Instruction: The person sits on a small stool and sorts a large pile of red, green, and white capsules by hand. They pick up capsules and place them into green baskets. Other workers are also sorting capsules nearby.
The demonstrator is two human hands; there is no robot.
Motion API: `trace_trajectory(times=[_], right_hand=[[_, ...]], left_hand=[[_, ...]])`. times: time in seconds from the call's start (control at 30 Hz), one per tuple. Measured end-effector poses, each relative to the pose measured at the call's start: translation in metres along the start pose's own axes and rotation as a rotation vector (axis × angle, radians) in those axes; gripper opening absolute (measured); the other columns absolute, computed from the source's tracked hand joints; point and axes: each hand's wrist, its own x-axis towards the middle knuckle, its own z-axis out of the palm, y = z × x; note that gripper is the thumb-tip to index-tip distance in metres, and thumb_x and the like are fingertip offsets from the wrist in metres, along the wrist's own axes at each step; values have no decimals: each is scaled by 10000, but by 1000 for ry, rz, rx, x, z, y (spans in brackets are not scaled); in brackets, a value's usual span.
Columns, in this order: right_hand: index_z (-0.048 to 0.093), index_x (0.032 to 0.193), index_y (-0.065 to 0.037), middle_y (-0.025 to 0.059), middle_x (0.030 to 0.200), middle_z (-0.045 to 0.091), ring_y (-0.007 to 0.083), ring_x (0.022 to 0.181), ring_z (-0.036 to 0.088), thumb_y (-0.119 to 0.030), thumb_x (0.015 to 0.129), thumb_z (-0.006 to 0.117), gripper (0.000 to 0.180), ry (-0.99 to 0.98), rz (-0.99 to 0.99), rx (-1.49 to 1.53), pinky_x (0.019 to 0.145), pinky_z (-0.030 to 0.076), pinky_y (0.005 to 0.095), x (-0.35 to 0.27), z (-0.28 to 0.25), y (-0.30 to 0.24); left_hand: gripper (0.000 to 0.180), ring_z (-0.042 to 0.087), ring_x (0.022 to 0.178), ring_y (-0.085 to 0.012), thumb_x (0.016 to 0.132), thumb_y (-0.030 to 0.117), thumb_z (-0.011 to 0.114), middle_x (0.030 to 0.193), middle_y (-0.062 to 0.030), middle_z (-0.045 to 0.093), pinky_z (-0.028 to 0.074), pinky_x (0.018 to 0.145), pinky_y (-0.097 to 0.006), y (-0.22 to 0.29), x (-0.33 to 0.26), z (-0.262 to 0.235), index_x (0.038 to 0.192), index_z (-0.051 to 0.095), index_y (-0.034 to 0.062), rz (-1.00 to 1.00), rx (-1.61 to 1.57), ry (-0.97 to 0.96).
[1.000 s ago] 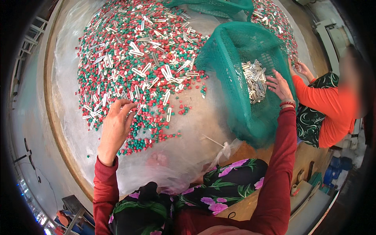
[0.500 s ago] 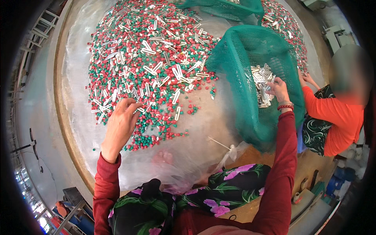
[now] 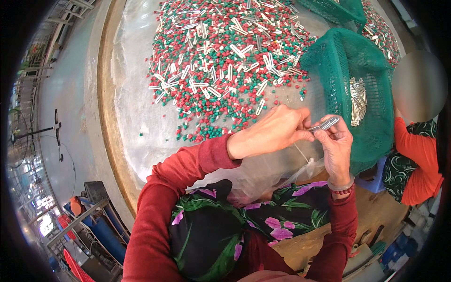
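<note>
My right hand (image 3: pixel 336 145) holds several long, slotted silvery metal pieces (image 3: pixel 325 124) between thumb and fingers. My left hand (image 3: pixel 275 131) is closed with its thumb and fingertips pinched at the left end of these pieces. Both hands are close together above the plastic sheet, in front of the basket. Beyond my left hand spreads a pile of small red, green and white cone-like chips (image 3: pixel 206 61), with many similar slotted metal pieces (image 3: pixel 268 62) scattered through it. A basket covered in green mesh (image 3: pixel 329 70) stands to the right, with a heap of metal pieces (image 3: pixel 358 101) inside.
Clear plastic sheeting (image 3: pixel 136 108) lies under the pile, its gathered, tied end (image 3: pixel 307 169) near my knees. Another green mesh basket (image 3: pixel 336 11) sits at the far right. A person in an orange top (image 3: pixel 418 152) sits at the right. A raised edge (image 3: pixel 105 94) runs along the left.
My left hand moved right from the chip pile, and my right hand came out of the basket toward it. They now meet at the metal pieces. The view shifted too.
</note>
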Motion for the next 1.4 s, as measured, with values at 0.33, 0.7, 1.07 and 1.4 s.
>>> trace_trajectory(times=[0.33,0.7,1.07,1.4], right_hand=[[443,1195,-53,101,1186,480,215,1133,445,-302,917,490,376,-82,352,880,959,383,373,-16,22,-6],[22,1390,48,253,1454,58,382,1350,135,-77,898,407,637,-102,-16,1367,1089,227,511,28,-180,-32],[568,1128,-18,124,1135,577,267,1096,526,44,791,502,350,-176,-438,-1047,955,397,345,30,-5,44],[626,997,-78,103,973,521,282,981,493,-15,744,553,270,-375,-573,-1441,841,413,404,80,64,184]], left_hand=[[281,555,801,-284,719,239,652,885,-99,510,467,580,-391,22,-8,23,913,566,54,217,449,275],[383,572,821,-292,714,99,588,927,-111,582,497,675,-403,-62,-30,-45,1092,567,46,98,677,400],[276,555,926,-255,759,90,584,853,-73,604,507,750,-374,-228,-108,-105,1033,580,73,-141,1016,81],[215,613,729,-343,858,180,497,785,-214,589,482,578,-439,-210,-93,-76,902,466,-28,-438,700,256]])
